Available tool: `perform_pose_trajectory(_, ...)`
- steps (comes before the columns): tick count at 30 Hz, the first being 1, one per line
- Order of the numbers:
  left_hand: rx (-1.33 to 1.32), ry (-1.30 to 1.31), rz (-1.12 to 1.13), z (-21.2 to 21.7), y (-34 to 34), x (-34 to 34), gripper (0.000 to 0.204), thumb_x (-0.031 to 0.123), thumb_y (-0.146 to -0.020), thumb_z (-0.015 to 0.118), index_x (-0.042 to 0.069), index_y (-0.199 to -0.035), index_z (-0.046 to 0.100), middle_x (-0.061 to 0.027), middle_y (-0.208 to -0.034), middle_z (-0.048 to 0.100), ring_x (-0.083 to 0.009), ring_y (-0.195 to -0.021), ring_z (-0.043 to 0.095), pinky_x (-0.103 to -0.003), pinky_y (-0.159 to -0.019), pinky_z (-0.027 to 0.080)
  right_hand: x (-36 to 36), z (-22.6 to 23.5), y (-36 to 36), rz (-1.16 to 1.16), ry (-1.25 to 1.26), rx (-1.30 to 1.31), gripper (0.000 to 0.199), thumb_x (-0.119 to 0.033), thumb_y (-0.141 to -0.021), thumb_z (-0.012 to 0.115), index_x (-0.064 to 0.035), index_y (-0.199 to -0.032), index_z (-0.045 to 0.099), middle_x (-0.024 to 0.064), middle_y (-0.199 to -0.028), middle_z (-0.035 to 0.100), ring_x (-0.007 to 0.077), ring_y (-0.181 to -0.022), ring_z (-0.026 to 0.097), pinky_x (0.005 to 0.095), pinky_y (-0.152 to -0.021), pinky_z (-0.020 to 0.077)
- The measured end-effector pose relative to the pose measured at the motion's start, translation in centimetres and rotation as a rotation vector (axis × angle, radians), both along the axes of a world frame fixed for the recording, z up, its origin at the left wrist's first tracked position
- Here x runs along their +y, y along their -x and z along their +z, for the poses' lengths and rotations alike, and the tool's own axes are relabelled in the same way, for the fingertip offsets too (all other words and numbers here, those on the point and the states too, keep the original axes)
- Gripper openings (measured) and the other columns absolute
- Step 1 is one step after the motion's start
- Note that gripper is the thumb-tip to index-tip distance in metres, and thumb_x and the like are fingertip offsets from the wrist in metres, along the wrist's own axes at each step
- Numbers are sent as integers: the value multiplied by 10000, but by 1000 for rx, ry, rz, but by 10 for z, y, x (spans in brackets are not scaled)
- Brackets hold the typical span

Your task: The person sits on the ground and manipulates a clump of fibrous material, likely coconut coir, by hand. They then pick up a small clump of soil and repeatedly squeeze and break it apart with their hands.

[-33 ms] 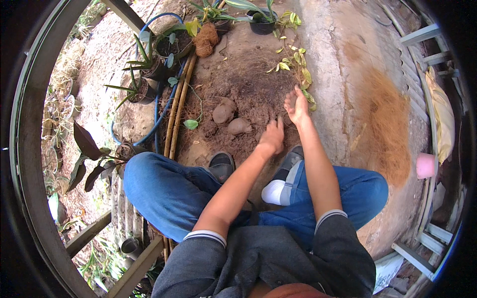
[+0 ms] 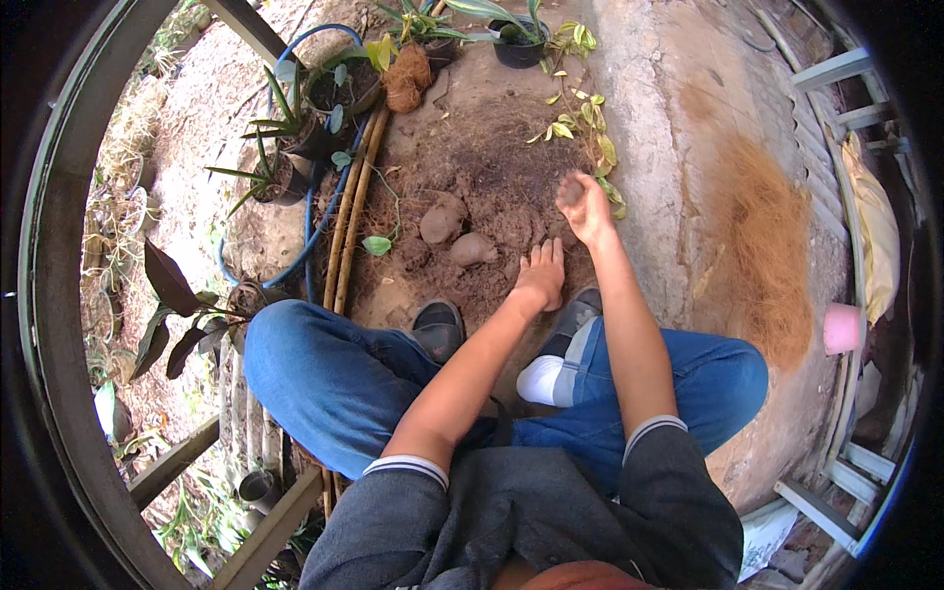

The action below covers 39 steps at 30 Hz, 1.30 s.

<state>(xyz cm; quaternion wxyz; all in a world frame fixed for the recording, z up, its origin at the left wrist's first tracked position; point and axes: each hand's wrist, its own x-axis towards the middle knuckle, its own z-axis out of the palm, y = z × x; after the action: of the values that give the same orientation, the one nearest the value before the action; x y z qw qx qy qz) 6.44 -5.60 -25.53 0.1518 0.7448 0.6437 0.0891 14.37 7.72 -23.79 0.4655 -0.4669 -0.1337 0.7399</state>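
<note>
My left hand [image 2: 541, 272] lies on loose brown soil [image 2: 506, 221], palm down with its fingers spread. Just beyond it and to the right, my right hand [image 2: 587, 209] is raised over the soil's edge. Its fingers curl round a small brown clump of soil [image 2: 572, 191], partly hidden by the hand. To the left of my hands sit two rounded brown lumps [image 2: 442, 223] that look like packed soil; the nearer one [image 2: 474, 249] is half sunk in the loose soil.
A trailing vine with yellow-green leaves [image 2: 593, 116] runs along the right edge. Bamboo poles [image 2: 356, 202], a blue hose [image 2: 313, 241] and potted plants [image 2: 285, 184] line the left. Brown fibre [image 2: 767, 251] lies at right, near a pink pot [image 2: 843, 327]. My shoes [image 2: 439, 326] flank the near soil.
My left hand has flattened onto the soil, its fingers now spread. My right hand has turned and shifted slightly left, showing the brown clump in it.
</note>
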Motion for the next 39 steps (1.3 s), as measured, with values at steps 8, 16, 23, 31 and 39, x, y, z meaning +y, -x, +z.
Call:
perform_pose_trajectory(8,-284,585,217,29,42,36,302,268,-815,544,47,-1004,628,-209,-1041,610,-333,-1038,566,-401,-878,459,-2,-1,-2,30,117,-86,365,-438,-889,507,-89,-781,493,38,-711,570,131,-518,541,237,-414,391)
perform_pose_trajectory(16,-1908,555,835,23,93,65,693,667,-750,522,76,-1111,496,-61,-1037,439,-154,-761,532,-300,-638,499,-31,-2,66,561,-422,-556,653,-542,-915,299,12,-1077,604,153,-1053,629,270,-1036,572,369,-866,442)
perform_pose_trajectory(23,-1860,143,1266,3,124,62,405,417,-780,677,48,-691,536,-40,-603,512,-116,-441,442,-221,-391,408,-36,-5,51,628,-699,-1093,279,-204,-862,550,-64,-1097,605,99,-1085,617,245,-1036,573,346,-922,402)
perform_pose_trajectory(31,-1297,45,1341,-4,122,58,586,549,-807,577,50,-526,456,-32,-515,464,-139,-417,396,-317,-379,305,-37,-10,56,574,-633,-963,248,-188,-804,617,-87,-1031,632,118,-1144,572,278,-1124,498,378,-954,391)
perform_pose_trajectory(39,-1374,85,1272,4,119,54,530,478,-853,553,55,-565,412,-27,-524,426,-163,-434,393,-364,-447,314,-58,-15,35,1102,-992,-1508,679,-251,-721,712,-175,-1322,405,50,-1360,408,257,-1265,354,449,-1059,263)
